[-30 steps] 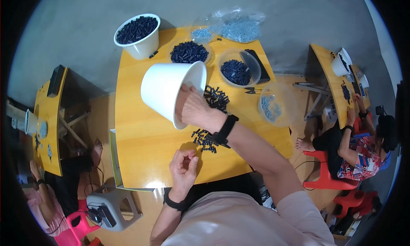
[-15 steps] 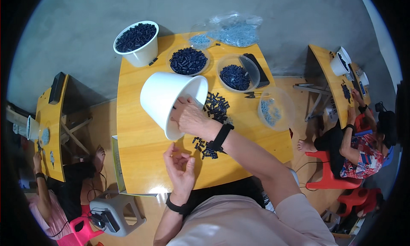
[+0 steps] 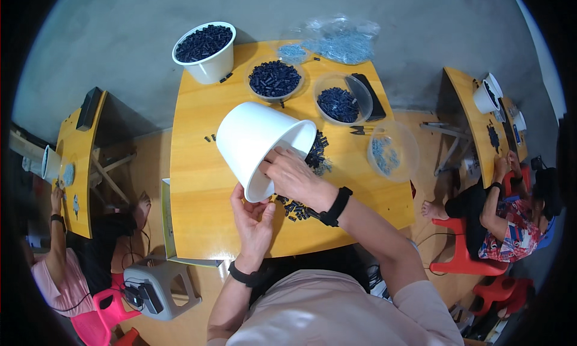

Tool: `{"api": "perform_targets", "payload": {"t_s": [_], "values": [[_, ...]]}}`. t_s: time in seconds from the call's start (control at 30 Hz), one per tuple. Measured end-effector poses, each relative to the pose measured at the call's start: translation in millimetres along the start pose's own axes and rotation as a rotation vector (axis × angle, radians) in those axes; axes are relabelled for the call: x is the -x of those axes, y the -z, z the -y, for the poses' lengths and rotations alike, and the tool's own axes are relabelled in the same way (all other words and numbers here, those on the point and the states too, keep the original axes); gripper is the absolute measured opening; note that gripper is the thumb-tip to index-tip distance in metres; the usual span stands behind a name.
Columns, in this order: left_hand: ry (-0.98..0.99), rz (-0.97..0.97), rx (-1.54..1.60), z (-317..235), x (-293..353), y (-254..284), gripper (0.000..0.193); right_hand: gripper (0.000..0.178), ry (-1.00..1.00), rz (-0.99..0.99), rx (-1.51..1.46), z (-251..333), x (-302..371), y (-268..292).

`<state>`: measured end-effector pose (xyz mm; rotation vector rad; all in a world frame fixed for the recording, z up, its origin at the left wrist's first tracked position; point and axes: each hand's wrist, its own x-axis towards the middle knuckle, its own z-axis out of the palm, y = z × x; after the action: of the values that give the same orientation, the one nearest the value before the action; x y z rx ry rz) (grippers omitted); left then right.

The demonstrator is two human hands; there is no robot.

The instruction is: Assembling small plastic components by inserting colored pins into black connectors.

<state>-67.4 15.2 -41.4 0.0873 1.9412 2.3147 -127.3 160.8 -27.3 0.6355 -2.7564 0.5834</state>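
A white plastic bucket is tipped on its side over the middle of the table, its mouth turned toward me and to the right. My right hand reaches into that mouth; its fingertips are hidden against the inner wall, so its grip is unclear. At the lower rim, my left hand has its fingers behind the edge and its thumb in front. Small black cylindrical parts lie on the table in a pile by the mouth, partly covered by the bucket, and in a smaller pile below my right hand.
A full white bucket and a tub of black parts stand at the back. Rightward are another tub, dark phone-like slab, small pliers-like tool and tub of silvery pieces. Behind lies a clear bag. Two people work at side tables.
The bucket has shifted right with my right hand in it. My left hand has come up to its lower rim. A few loose black parts now show left of the bucket.
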Motion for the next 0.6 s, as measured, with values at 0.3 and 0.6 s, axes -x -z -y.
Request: {"api": "perform_targets", "payload": {"t_s": [0.3,0.6], "values": [[-0.048,0.039,-0.139,-31.4,-10.3,46.6,0.070,0.021,-0.014,0.085,-0.028,6.6,30.3,34.0],[-0.164,0.039,-0.684,-34.3,-93.4,97.7,0.055,0.025,-0.170,-0.417,-0.065,-1.6,19.0,76.7]]}}
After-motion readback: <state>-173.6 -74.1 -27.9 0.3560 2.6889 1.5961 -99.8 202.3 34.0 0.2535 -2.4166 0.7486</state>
